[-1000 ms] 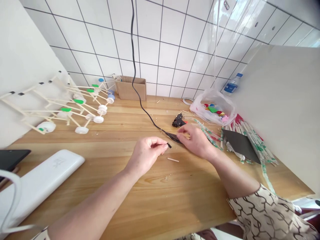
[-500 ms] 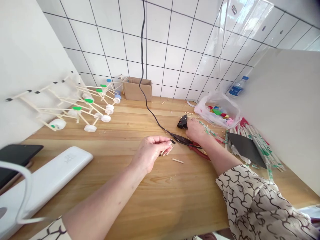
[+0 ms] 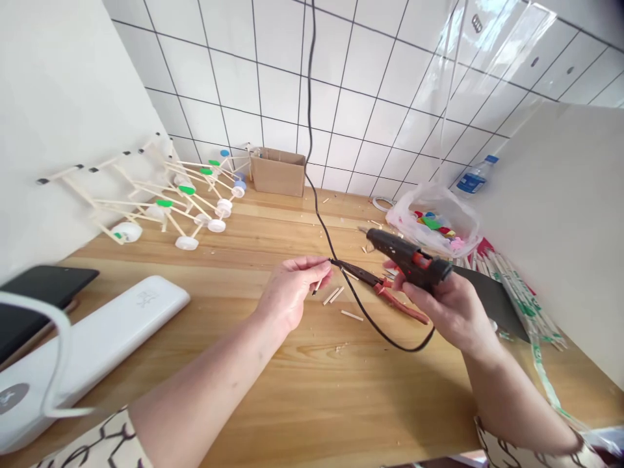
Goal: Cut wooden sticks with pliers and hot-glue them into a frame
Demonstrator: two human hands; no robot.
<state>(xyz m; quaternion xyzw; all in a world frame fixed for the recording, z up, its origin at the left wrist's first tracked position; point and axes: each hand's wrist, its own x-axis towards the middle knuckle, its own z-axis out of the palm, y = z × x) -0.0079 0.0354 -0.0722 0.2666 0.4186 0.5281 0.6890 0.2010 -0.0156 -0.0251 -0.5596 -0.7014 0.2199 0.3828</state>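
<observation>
My left hand [image 3: 286,294] is closed in a pinch over the middle of the table. Between its fingers is a short wooden stick [image 3: 317,284] with a dark end, partly hidden by the fingers. My right hand [image 3: 455,313] is wrapped round a black hot glue gun [image 3: 402,255], raised above the table with its nozzle pointing left. Red-handled pliers [image 3: 400,305] lie beneath the gun, their jaws near my left fingertips. Several short cut sticks [image 3: 336,295] are scattered just right of my left hand.
Stick frames with white cap wheels [image 3: 186,242] stand at the left wall. A white power bank [image 3: 146,302] and phone [image 3: 58,286] lie at front left. A cardboard box [image 3: 279,174] stands behind. On the right are a bag of caps [image 3: 414,214], a bottle [image 3: 475,179] and bundled sticks [image 3: 521,286].
My right hand has lifted the glue gun off the table and brought it nearer, its cord now looping over the pliers. My left hand still pinches the stick; the loose sticks now lie beside it.
</observation>
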